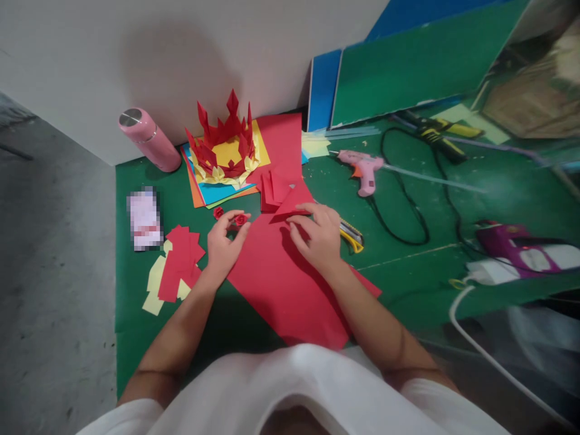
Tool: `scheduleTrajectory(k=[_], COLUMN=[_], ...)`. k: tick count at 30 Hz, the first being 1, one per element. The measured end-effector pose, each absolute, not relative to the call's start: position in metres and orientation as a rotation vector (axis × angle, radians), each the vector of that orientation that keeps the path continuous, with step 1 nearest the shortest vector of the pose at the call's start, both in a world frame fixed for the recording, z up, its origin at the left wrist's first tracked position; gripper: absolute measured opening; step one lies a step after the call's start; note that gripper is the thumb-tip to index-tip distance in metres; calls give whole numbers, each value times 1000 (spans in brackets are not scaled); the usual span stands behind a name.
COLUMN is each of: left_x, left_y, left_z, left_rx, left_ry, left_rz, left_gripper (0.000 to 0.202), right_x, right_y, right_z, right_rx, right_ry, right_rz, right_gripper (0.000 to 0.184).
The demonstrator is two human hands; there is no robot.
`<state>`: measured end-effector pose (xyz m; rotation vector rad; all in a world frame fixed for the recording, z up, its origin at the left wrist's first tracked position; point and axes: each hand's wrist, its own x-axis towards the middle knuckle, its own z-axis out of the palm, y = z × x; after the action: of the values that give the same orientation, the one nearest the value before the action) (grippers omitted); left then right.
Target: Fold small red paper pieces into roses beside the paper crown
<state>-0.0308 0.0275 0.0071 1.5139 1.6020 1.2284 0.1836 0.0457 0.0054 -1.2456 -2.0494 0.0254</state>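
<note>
My left hand (223,246) pinches a small red paper rose (240,220) between thumb and fingers. A second red rose (218,212) lies just beyond its knuckles. My right hand (318,234) grips the edge of a folded piece of red paper (290,204), raised over the large red sheet (281,272). Behind that piece, several folded red papers (272,188) are stacked. The red and yellow paper crown (232,145) stands farther back on a pile of coloured sheets (212,192).
Left are a pink bottle (149,140), a blurred-out rectangular object (145,219) and paper scraps (177,263). To the right lie a yellow cutter (351,234), a pink glue gun (362,169) with cord, pliers (437,136) and a power strip (493,272). A wall borders the back.
</note>
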Motion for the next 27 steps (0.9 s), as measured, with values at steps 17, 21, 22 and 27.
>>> scheduleTrajectory(k=[17, 21, 22, 27], left_x=[-45, -17, -13, -2], left_y=[46, 30, 28, 18], left_z=[17, 15, 11, -7], left_rx=[2044, 1968, 1915, 1604], left_ry=[1859, 1532, 1467, 1056], left_rz=[1326, 1336, 1324, 1216], left_gripper=[40, 35, 40, 77], right_x=[189, 189, 189, 181], right_y=[55, 51, 50, 42], right_z=[-9, 1, 3, 0], right_rx=[-1414, -1280, -1206, -795], right_ry=[-2029, -1998, -1989, -2095], right_rz=[79, 26, 18, 117], right_gripper=[25, 33, 34, 35])
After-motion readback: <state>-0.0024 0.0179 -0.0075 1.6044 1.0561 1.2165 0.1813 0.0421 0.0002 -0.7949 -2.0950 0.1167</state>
